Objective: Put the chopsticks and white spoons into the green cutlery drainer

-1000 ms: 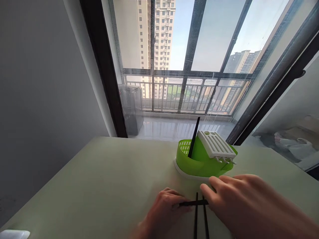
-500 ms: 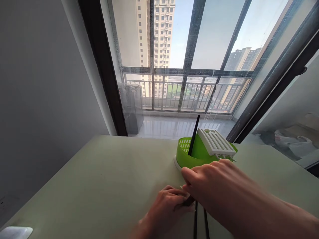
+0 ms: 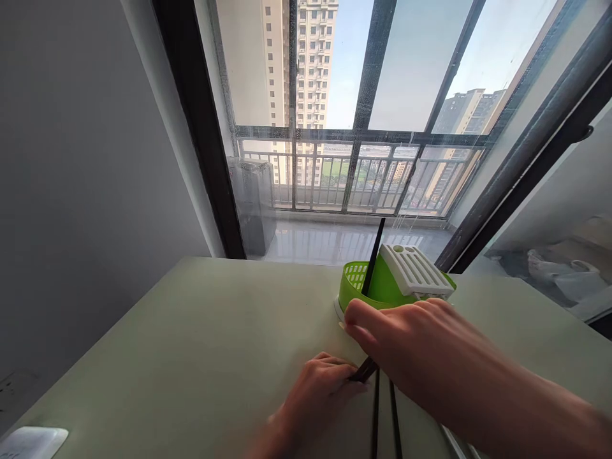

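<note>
Balcony windows (image 3: 401,70) are seen beyond the pale worktop (image 3: 229,338); a gray wall (image 3: 95,159) is seen at left. Dark stick (image 3: 362,371) is gripped low over the near part of the worktop by the left hand (image 3: 319,386), fingers closed around it. Its upper end is covered by the right hand (image 3: 401,328), which is curled, knuckles up; its fingertips are hidden, so whether anything is pinched cannot be told. Two black rods (image 3: 375,414) are laid side by side below the hands. Behind the right hand, a green basket (image 3: 388,287) is partly blocked from view; a white slotted rack (image 3: 421,271) is set on it, and a tilted black utensil (image 3: 374,258) is held inside. A white object (image 3: 36,441) is cut off at lower left.
</note>
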A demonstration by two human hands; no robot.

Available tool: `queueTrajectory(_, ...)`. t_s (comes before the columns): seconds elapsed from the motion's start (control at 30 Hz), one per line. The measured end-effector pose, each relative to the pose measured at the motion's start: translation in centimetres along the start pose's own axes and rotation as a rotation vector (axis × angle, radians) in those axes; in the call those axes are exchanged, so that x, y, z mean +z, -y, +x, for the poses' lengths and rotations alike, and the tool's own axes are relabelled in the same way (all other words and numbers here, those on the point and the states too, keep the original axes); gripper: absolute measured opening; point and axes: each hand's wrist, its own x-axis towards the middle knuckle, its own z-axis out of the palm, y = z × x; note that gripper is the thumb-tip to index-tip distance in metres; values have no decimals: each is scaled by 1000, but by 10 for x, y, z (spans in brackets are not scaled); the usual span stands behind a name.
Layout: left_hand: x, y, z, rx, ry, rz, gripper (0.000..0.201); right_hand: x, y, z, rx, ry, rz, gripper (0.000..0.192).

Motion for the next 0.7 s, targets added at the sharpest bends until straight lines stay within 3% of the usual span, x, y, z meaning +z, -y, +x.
queueTrajectory(0.07, 0, 1, 0, -13, -3, -43, 33, 2, -1, -2, 53, -15, 69, 16)
queueTrajectory(0.17, 0, 1, 0, -49, -13, -62, 37, 4, -3, -4, 127, -30, 269, 35)
queueTrajectory(0.27, -1, 1, -1, -74, -30, -75, 36, 5, -7, -5, 155, -3, 450, 42)
queueTrajectory(0.47, -2, 2, 0, -56, -44, -158, 26, 8, -12, -8, 119, 11, 603, 41)
queueTrajectory(0.7, -6, -3, 1, -201, -71, -288, 17, 6, -19, -13, 75, -119, 678, 34)
